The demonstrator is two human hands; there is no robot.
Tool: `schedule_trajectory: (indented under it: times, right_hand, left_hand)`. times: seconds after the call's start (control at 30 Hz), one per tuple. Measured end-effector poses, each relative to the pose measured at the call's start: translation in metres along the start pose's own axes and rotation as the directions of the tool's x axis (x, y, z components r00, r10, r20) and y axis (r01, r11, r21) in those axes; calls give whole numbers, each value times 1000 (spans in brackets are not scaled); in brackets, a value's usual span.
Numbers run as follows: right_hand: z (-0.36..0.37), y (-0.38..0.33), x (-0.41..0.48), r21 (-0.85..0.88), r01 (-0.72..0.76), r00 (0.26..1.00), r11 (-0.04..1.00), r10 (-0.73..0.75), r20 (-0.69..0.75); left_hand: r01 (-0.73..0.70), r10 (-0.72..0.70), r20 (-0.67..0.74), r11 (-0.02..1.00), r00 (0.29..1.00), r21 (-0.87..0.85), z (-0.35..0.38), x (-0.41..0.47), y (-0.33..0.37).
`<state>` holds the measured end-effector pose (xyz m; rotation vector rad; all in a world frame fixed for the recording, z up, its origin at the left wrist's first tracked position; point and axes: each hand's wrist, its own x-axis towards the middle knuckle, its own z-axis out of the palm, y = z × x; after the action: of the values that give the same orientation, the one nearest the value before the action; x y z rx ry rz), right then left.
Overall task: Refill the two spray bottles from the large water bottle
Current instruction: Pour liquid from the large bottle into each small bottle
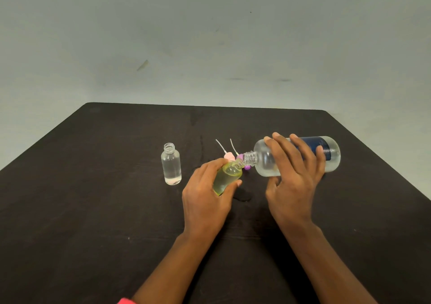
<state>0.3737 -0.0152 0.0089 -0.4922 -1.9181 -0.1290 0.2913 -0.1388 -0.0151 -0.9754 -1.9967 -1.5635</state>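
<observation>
Over dark table, left hand curls round yellow spray bottle, right hand, fingers splayed, clasps large water bottle, necks meeting between them: apparently mid-pour, needing steady alignment.

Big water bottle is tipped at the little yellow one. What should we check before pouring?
1. Right hand grips the large water bottle: ok.
2. Left hand holds the yellow spray bottle, tilted: ok.
3. The two bottle mouths meet: ok.
4. Room left in the yellow spray bottle: cannot tell.
5. Table dry: not ok, a wet patch lies below the bottles.
6. Clear spray bottle upright, uncapped, standing apart: ok.
</observation>
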Motion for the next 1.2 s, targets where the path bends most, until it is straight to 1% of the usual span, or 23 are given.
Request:
schedule_trajectory:
  times: [0.53, 1.2]
  right_hand:
    - [0, -1, 1, 5, -5, 1000, 1000, 5, -6]
    - [0, 0, 0, 18, -4, 1000, 1000, 4, 13]
  left_hand:
    - [-17, 17, 2, 1000, 1000, -5, -1, -1, 0]
    - [-2, 2, -3, 1000, 1000, -14, 0, 0, 0]
